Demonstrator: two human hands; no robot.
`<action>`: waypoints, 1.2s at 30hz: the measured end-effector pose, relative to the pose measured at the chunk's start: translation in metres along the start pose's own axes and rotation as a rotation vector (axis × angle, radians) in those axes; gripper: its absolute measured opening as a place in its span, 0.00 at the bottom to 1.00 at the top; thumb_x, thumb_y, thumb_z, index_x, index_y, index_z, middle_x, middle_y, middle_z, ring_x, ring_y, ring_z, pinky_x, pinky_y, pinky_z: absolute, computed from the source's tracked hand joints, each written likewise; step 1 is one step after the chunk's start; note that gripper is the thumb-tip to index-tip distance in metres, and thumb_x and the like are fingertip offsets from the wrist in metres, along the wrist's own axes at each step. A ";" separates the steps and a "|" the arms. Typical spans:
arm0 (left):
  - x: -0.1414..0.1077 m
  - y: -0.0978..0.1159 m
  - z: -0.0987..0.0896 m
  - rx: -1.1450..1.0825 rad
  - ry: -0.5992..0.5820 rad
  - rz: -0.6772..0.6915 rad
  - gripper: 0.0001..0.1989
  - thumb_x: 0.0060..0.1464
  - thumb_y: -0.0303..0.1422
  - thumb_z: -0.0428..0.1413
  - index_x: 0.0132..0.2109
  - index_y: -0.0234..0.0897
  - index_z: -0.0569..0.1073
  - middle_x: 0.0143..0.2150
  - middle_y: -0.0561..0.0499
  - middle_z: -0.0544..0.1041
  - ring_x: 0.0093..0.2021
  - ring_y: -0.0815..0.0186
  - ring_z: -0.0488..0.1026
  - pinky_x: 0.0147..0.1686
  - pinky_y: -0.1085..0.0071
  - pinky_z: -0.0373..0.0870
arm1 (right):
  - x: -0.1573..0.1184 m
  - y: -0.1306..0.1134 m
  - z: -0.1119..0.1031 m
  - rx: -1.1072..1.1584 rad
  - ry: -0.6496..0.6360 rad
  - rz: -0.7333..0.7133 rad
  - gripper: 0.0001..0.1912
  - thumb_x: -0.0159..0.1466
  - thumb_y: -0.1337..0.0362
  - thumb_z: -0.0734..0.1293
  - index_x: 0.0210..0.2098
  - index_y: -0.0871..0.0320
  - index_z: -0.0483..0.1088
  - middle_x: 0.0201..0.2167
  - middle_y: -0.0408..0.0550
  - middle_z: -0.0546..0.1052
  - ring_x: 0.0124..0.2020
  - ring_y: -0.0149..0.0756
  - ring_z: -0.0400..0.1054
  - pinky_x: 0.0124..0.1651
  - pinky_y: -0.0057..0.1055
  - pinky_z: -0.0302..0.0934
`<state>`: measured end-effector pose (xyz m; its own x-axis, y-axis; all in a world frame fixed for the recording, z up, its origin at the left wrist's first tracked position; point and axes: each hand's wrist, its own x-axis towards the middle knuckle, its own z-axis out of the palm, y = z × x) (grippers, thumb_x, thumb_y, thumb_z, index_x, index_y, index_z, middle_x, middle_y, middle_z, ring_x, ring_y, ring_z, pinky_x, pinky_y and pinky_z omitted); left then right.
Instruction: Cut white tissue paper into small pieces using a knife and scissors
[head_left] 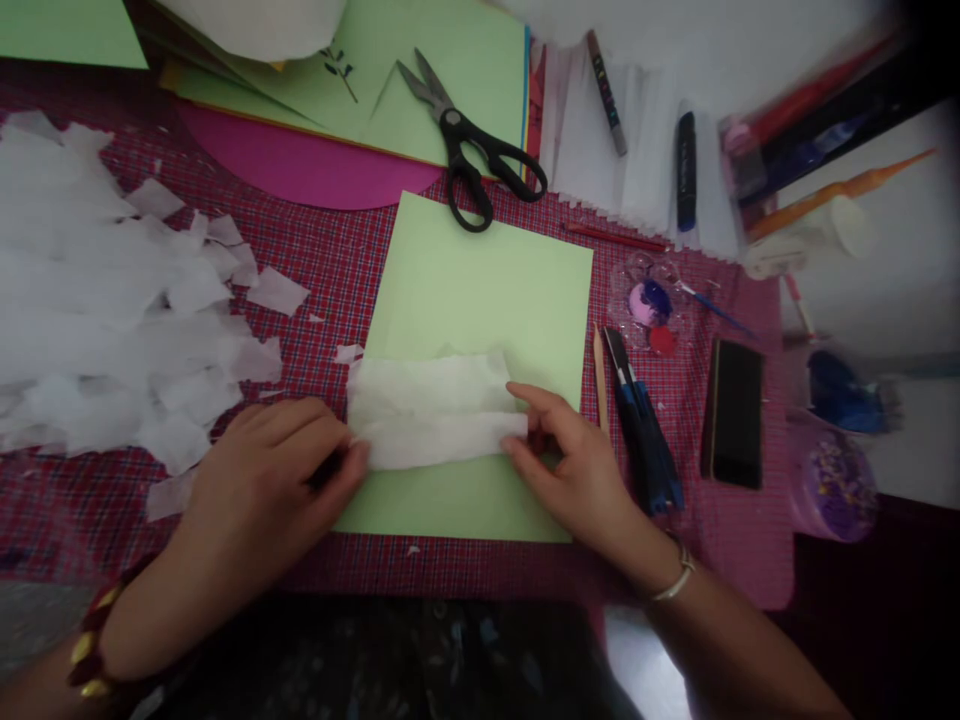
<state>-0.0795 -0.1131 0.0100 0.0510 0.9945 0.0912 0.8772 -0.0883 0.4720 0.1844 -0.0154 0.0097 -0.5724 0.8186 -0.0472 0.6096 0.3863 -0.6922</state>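
Observation:
A strip of thin white tissue paper (pixel 431 400), partly folded over along its near side, lies across the lower half of a light green sheet (pixel 480 285). My left hand (pixel 274 480) pinches the strip's left end between thumb and fingers. At the right end, my right hand (pixel 566 455) has its thumb on the folded edge and its index finger on the upper corner. Black-handled scissors (pixel 472 140) rest with their handles over the sheet's top edge, blades slightly apart.
Torn white paper pieces (pixel 112 300) are heaped at the left. Right of the sheet lie a blue-black cutter (pixel 641 420), a paint palette (pixel 651 302) and a phone (pixel 735 412). Green sheets (pixel 360 90) and markers (pixel 686 170) are behind, and cups (pixel 832 485) stand at the right edge.

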 end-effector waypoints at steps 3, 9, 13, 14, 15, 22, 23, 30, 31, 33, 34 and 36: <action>-0.002 -0.002 -0.001 -0.031 0.046 -0.002 0.04 0.61 0.32 0.54 0.37 0.39 0.71 0.32 0.52 0.74 0.34 0.64 0.71 0.37 0.65 0.65 | -0.002 0.001 -0.001 0.053 0.000 0.012 0.23 0.63 0.67 0.65 0.58 0.54 0.65 0.31 0.43 0.73 0.30 0.34 0.68 0.34 0.34 0.64; -0.001 0.002 -0.008 -0.199 0.014 0.008 0.02 0.59 0.28 0.57 0.39 0.36 0.74 0.36 0.50 0.75 0.37 0.66 0.72 0.38 0.70 0.69 | -0.001 -0.002 -0.006 0.133 0.024 -0.005 0.13 0.63 0.66 0.67 0.48 0.53 0.70 0.31 0.43 0.74 0.30 0.33 0.68 0.33 0.33 0.64; 0.001 0.003 -0.015 -0.343 -0.028 0.024 0.06 0.60 0.26 0.55 0.36 0.37 0.75 0.35 0.52 0.74 0.36 0.70 0.71 0.33 0.75 0.68 | 0.001 -0.005 -0.012 0.221 -0.035 -0.078 0.02 0.65 0.65 0.66 0.35 0.54 0.71 0.28 0.42 0.73 0.30 0.32 0.67 0.32 0.32 0.62; 0.002 0.002 -0.015 -0.360 -0.047 0.031 0.06 0.60 0.26 0.55 0.36 0.37 0.75 0.35 0.52 0.74 0.35 0.70 0.71 0.33 0.75 0.68 | 0.001 -0.005 -0.013 0.245 -0.059 -0.092 0.04 0.66 0.66 0.66 0.33 0.55 0.71 0.27 0.42 0.73 0.30 0.32 0.67 0.33 0.32 0.62; 0.002 0.001 -0.015 -0.365 -0.060 0.043 0.06 0.60 0.26 0.55 0.35 0.37 0.75 0.34 0.52 0.73 0.35 0.70 0.70 0.32 0.75 0.67 | 0.000 -0.004 -0.015 0.264 -0.082 -0.101 0.05 0.66 0.66 0.66 0.32 0.55 0.70 0.27 0.43 0.73 0.31 0.33 0.67 0.33 0.32 0.62; 0.004 0.001 -0.007 -0.169 -0.147 0.179 0.12 0.61 0.27 0.53 0.27 0.36 0.71 0.27 0.52 0.70 0.31 0.67 0.67 0.36 0.67 0.62 | -0.004 -0.001 -0.020 0.172 -0.189 -0.100 0.07 0.67 0.66 0.65 0.32 0.55 0.68 0.28 0.43 0.73 0.33 0.34 0.67 0.38 0.35 0.60; 0.004 0.003 -0.007 -0.141 -0.150 0.180 0.13 0.61 0.27 0.53 0.26 0.36 0.70 0.27 0.52 0.70 0.31 0.67 0.66 0.35 0.67 0.62 | -0.004 -0.002 -0.019 0.140 -0.195 -0.102 0.07 0.67 0.67 0.65 0.31 0.55 0.68 0.28 0.43 0.73 0.33 0.34 0.67 0.38 0.35 0.59; 0.006 0.007 -0.006 -0.079 -0.150 0.180 0.15 0.60 0.27 0.51 0.24 0.36 0.66 0.25 0.52 0.66 0.29 0.67 0.62 0.33 0.66 0.59 | -0.003 -0.007 -0.011 -0.045 -0.139 -0.094 0.07 0.65 0.69 0.65 0.30 0.55 0.67 0.27 0.43 0.73 0.33 0.35 0.66 0.38 0.35 0.58; 0.006 0.007 -0.006 -0.077 -0.144 0.185 0.15 0.60 0.27 0.51 0.24 0.36 0.66 0.25 0.52 0.66 0.29 0.67 0.62 0.33 0.66 0.59 | -0.003 -0.007 -0.010 -0.056 -0.134 -0.090 0.06 0.65 0.69 0.65 0.30 0.55 0.67 0.27 0.43 0.73 0.33 0.35 0.66 0.38 0.35 0.58; 0.006 0.006 -0.006 -0.067 -0.140 0.189 0.15 0.61 0.27 0.51 0.24 0.36 0.66 0.25 0.52 0.66 0.29 0.67 0.62 0.33 0.66 0.59 | -0.003 -0.006 -0.009 -0.068 -0.124 -0.082 0.05 0.65 0.69 0.65 0.32 0.55 0.68 0.28 0.43 0.73 0.32 0.35 0.67 0.38 0.35 0.58; 0.005 0.006 -0.006 -0.061 -0.143 0.190 0.15 0.61 0.28 0.51 0.24 0.36 0.66 0.25 0.52 0.66 0.29 0.67 0.62 0.33 0.66 0.60 | -0.003 -0.005 -0.008 -0.069 -0.117 -0.078 0.05 0.65 0.69 0.64 0.33 0.55 0.69 0.28 0.43 0.73 0.32 0.35 0.67 0.38 0.35 0.59; 0.004 0.004 -0.004 -0.051 -0.146 0.191 0.15 0.61 0.28 0.51 0.25 0.37 0.66 0.26 0.52 0.67 0.30 0.66 0.63 0.34 0.66 0.61 | -0.004 -0.004 -0.007 -0.061 -0.097 -0.071 0.03 0.65 0.68 0.64 0.35 0.55 0.69 0.29 0.43 0.74 0.31 0.34 0.67 0.37 0.35 0.59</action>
<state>-0.0778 -0.1096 0.0163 0.2851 0.9568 0.0570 0.8198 -0.2742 0.5027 0.1882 -0.0169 0.0174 -0.6637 0.7446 -0.0711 0.5963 0.4693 -0.6513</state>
